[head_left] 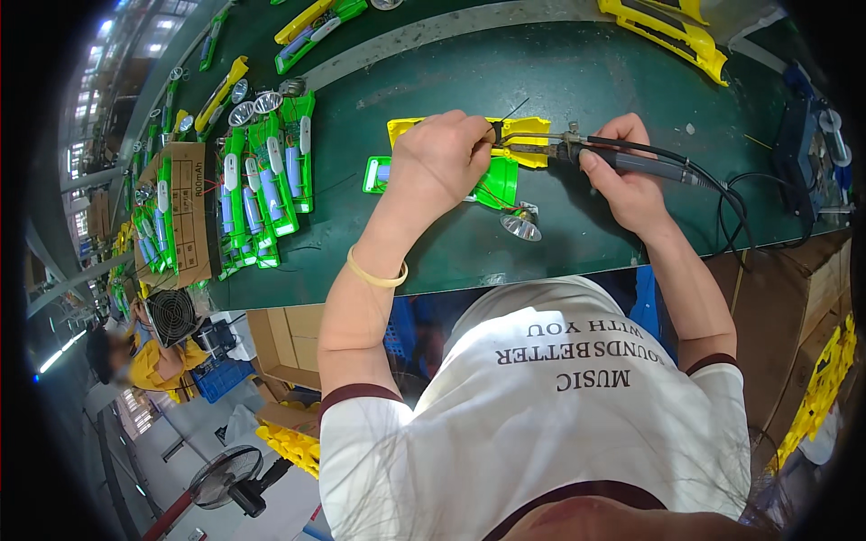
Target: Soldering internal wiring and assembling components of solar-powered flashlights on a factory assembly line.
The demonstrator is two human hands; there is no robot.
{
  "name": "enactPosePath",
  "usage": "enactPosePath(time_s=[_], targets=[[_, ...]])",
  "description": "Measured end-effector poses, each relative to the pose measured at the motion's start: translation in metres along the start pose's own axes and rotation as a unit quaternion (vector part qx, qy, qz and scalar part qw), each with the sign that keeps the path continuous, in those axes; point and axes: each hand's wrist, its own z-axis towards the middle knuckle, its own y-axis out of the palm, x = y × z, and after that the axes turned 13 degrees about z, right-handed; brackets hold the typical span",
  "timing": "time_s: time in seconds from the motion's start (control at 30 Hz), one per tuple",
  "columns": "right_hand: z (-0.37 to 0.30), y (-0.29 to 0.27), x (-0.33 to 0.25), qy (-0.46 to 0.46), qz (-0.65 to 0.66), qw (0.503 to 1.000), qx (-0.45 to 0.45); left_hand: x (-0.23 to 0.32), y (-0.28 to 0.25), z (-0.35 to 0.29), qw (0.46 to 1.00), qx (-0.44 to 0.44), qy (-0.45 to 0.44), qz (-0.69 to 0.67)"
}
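My right hand [631, 185] is closed around the dark handle of a soldering iron [663, 168], which has a thin metal feed tube clamped along it. Its tip points left, over a yellow plastic shell [534, 127] lying on the bench. Pinched fingers of my left hand [440, 155] meet close to that tip, beside a small black part; whatever they grip is hidden. Just below the yellow shell lies a green shell [499, 183] with a battery cell showing at its left end. Thin wires run from it to a round silver reflector [521, 227].
Several green shells [269, 194] with blue cells and reflectors lie at the left, next to a cardboard box [189, 216]. Yellow shells [672, 36] lie at the far right. Black cables [735, 207] loop toward a dark stand [803, 144]. A person in yellow [162, 361] is at the lower left.
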Motion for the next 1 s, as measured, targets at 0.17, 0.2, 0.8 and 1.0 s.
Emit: enactPosePath(time_s=[0.17, 0.2, 0.8, 1.0], targets=[[0.002, -0.001, 0.006, -0.007, 0.011, 1.000, 0.005, 0.000, -0.002, 0.003, 1.000, -0.009, 0.008, 0.011], [0.001, 0.000, 0.004, -0.008, 0.011, 1.000, 0.003, 0.000, -0.003, 0.003, 1.000, -0.013, 0.009, 0.018], [0.004, 0.008, -0.010, 0.016, 0.171, 0.985, 0.027, 0.031, 0.004, -0.007, 0.999, -0.022, 0.029, -0.015], [-0.014, 0.007, -0.012, 0.003, 0.213, 0.975, 0.064, 0.044, 0.000, -0.012, 0.999, 0.000, 0.046, -0.003]])
